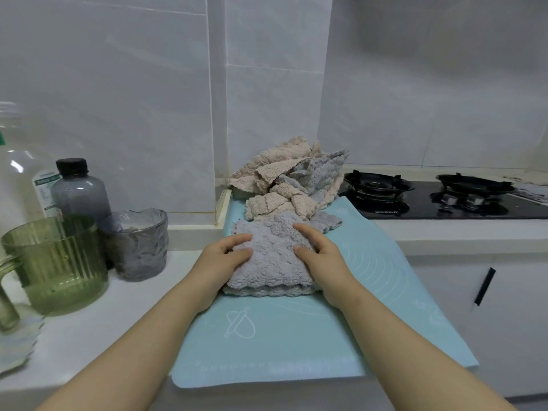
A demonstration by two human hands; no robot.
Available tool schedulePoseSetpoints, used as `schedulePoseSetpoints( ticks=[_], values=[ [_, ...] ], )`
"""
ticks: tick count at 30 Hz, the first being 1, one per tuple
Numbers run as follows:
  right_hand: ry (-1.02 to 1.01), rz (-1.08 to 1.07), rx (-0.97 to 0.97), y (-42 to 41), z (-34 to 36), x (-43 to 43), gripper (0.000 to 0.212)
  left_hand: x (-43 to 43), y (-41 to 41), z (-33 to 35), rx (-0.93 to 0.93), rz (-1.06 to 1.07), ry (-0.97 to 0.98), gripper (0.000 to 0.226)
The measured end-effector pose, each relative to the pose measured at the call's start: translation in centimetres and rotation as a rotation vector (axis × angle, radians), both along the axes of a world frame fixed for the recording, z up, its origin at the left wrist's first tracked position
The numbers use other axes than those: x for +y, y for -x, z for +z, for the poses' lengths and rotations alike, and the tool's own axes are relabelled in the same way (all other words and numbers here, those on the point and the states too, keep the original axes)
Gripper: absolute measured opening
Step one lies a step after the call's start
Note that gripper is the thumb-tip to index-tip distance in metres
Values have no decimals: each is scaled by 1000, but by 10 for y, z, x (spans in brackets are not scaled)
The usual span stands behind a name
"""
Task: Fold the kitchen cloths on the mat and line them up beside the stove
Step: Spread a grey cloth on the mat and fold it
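grey cloth pressed flat on the mat

the folded grey cloth lies in the middle of the pale blue mat. its stacked scalloped edge faces the person and runs left to right. it is about as deep as it is wide, so no long axis stands out. its far end touches a loose heap of cloths, beige and grey, piled in the corner against the tiles; how many are in it i cannot tell.

the left hand and right hand lie on the cloth's two sides, fingers fairly straight and pressing down, gripping nothing.

the mat lies on a white counter and overhangs its front edge. the walls are pale tile. just right of the heap sits one black stove with two burners. at the left stand one green pitcher, one grey tumbler and one dark-capped bottle.
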State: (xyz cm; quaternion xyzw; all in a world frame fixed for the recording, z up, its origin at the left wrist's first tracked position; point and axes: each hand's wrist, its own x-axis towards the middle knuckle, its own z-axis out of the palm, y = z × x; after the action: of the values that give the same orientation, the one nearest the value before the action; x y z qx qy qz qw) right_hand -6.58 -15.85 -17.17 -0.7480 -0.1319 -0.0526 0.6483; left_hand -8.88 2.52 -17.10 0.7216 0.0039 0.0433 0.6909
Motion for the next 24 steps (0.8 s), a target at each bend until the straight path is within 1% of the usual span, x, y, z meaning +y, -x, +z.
schedulePoseSetpoints(
  ticks=[2,5,8,11,14,16,18,21,24],
  values=[
    [-15,-8,18,1,1,1,39,0,1,1,-5,-11,-27,24],
    [-50,-17,87,-1,2,0,40,0,-2,2,-6,-9,-99,37],
    [-12,-5,96,-8,-2,-2,41,-3,-4,0,-11,5,-104,49],
    [33,11,67,-10,-7,-2,43,-5,-3,-3,-8,27,-103,50],
    [0,12,103,-11,-7,-5,42,-8,-3,-1,4,69,-73,52],
    [-14,24,147,-7,-7,-7,42,-13,-1,1,42,68,-129,54],
    [22,40,184,0,-3,-10,42,-19,2,6,101,66,-175,54],
    [57,67,265,1,9,-15,42,-27,0,21,222,106,-120,51],
    [-46,-14,404,1,19,-31,41,-52,-2,39,289,101,-78,45]
  ],
)
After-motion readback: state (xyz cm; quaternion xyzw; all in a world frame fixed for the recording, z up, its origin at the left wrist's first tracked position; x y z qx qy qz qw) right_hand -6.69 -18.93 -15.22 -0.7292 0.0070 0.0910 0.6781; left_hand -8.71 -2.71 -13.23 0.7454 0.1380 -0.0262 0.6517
